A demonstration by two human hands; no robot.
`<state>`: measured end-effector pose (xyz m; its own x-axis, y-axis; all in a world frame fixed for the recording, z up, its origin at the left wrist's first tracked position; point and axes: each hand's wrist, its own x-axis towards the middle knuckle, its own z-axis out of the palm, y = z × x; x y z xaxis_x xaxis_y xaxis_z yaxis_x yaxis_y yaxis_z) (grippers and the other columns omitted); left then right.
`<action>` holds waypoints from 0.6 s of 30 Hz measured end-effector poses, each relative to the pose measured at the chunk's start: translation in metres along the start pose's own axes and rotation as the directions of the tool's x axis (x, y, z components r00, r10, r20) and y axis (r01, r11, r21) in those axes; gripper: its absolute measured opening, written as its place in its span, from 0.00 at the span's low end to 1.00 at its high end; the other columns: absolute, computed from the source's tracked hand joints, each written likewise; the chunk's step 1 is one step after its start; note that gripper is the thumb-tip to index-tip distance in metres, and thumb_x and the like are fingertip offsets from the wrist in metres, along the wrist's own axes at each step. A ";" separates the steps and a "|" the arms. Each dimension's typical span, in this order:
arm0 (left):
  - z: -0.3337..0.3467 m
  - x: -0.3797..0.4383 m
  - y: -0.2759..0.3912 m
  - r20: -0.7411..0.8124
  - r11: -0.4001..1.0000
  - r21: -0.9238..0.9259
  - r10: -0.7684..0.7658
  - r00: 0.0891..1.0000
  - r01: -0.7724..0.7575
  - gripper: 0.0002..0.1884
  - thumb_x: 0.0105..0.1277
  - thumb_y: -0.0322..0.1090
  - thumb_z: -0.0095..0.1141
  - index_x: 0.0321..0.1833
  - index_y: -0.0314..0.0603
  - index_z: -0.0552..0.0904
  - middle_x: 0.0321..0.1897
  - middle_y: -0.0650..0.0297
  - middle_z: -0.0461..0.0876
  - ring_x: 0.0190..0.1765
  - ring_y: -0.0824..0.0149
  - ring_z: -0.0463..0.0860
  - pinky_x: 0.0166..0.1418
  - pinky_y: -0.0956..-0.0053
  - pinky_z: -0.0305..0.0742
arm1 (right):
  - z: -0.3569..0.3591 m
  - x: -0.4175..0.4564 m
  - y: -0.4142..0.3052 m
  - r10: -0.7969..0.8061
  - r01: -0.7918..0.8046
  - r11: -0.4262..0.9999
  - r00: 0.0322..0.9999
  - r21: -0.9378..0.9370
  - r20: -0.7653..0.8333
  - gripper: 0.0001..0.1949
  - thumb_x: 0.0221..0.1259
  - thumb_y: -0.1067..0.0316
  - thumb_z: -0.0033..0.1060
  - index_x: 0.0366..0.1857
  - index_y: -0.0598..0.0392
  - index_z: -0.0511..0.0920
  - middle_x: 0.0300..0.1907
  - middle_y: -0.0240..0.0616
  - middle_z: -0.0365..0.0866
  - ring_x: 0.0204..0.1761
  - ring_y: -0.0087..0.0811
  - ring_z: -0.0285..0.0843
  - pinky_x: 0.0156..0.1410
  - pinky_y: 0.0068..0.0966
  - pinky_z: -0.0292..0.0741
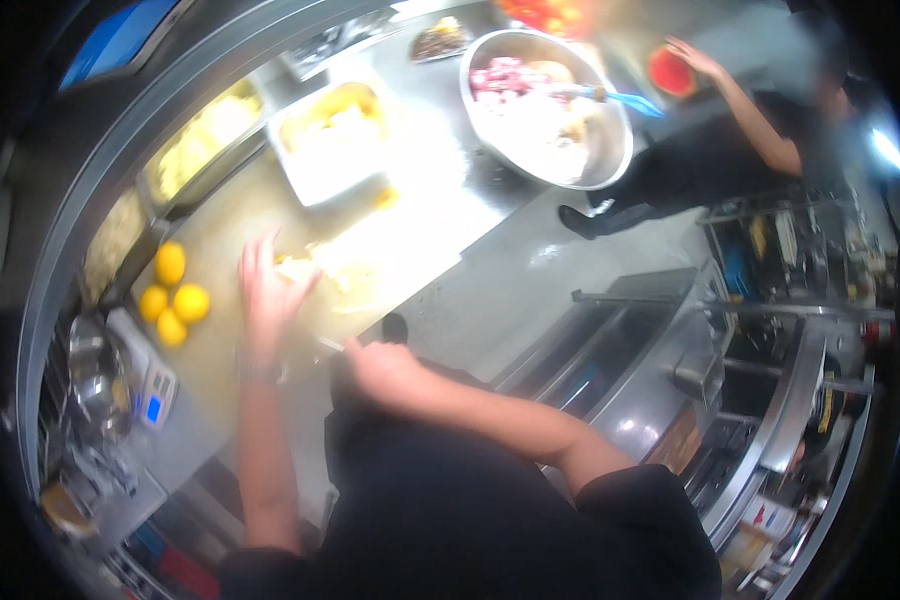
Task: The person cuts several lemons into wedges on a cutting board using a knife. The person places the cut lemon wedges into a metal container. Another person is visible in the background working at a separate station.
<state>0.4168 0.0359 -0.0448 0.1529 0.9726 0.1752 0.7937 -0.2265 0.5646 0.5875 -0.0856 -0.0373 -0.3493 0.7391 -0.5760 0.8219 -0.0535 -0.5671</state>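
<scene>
My left hand (270,289) is over the cutting board (221,352), its fingers around a yellow piece of food (296,268) that glare partly washes out. Close to the counter's front edge, my right hand (382,371) is closed on a knife (330,343), of which only a short pale part shows. Cut yellow pieces (352,279) lie on the board to the right of my left hand. Several whole lemons (191,302) sit together at the left. Beyond my hands stands a white tub (300,176) with yellow pieces inside.
A large metal bowl (622,161) at the far right holds pink and pale chopped food and a blue-handled utensil. A co-worker (727,142) stands past it, one hand by a red round item. Metal food pans (195,191) and a digital scale (157,394) are at the left.
</scene>
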 end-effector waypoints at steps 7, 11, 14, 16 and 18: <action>0.032 -0.022 -0.023 0.056 0.998 -0.038 -0.053 0.997 0.055 0.37 0.57 0.28 0.73 0.71 0.35 0.72 0.60 0.47 0.76 0.59 0.49 0.78 0.65 0.60 0.74 | 0.009 0.017 0.010 -0.064 0.067 0.997 0.997 0.045 -0.051 0.13 0.64 0.74 0.50 0.52 0.61 0.71 0.37 0.58 0.87 0.43 0.59 0.88 0.46 0.53 0.83; 0.030 -0.023 -0.021 0.002 0.963 -0.209 -0.171 0.985 0.168 0.35 0.59 0.26 0.70 0.70 0.34 0.71 0.62 0.49 0.77 0.59 0.56 0.80 0.63 0.64 0.76 | 0.019 0.032 0.010 -0.045 0.045 0.999 0.996 -0.012 -0.079 0.13 0.65 0.72 0.52 0.52 0.59 0.72 0.38 0.55 0.88 0.42 0.56 0.90 0.44 0.49 0.85; 0.017 -0.038 -0.037 -0.052 0.902 -0.398 -0.204 0.977 0.167 0.29 0.58 0.26 0.71 0.63 0.35 0.73 0.54 0.56 0.77 0.56 0.63 0.79 0.62 0.67 0.76 | 0.010 0.034 0.004 -0.063 0.060 0.997 0.997 -0.057 -0.050 0.15 0.65 0.72 0.53 0.54 0.58 0.73 0.39 0.54 0.88 0.43 0.55 0.90 0.45 0.47 0.85; -0.003 -0.046 -0.040 -0.022 0.902 -0.363 -0.258 0.966 0.232 0.24 0.57 0.26 0.71 0.55 0.37 0.74 0.47 0.60 0.75 0.50 0.67 0.78 0.56 0.69 0.75 | 0.018 0.044 0.012 -0.068 0.071 0.997 0.990 0.021 -0.123 0.16 0.63 0.73 0.56 0.54 0.60 0.73 0.39 0.56 0.88 0.43 0.57 0.89 0.46 0.50 0.84; -0.004 -0.056 -0.050 -0.064 0.927 -0.281 -0.275 0.959 0.247 0.21 0.56 0.26 0.71 0.50 0.37 0.75 0.41 0.62 0.73 0.45 0.68 0.76 0.51 0.70 0.73 | -0.001 0.040 0.009 -0.047 0.054 0.997 0.990 0.047 -0.134 0.16 0.63 0.73 0.57 0.54 0.61 0.73 0.39 0.56 0.87 0.43 0.57 0.89 0.46 0.50 0.84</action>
<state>0.3661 -0.0077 -0.0799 -0.1098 0.9919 0.0646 0.6081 0.0156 0.7937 0.5814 -0.0556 -0.0653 -0.3247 0.8239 -0.4645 0.7797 -0.0449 -0.6245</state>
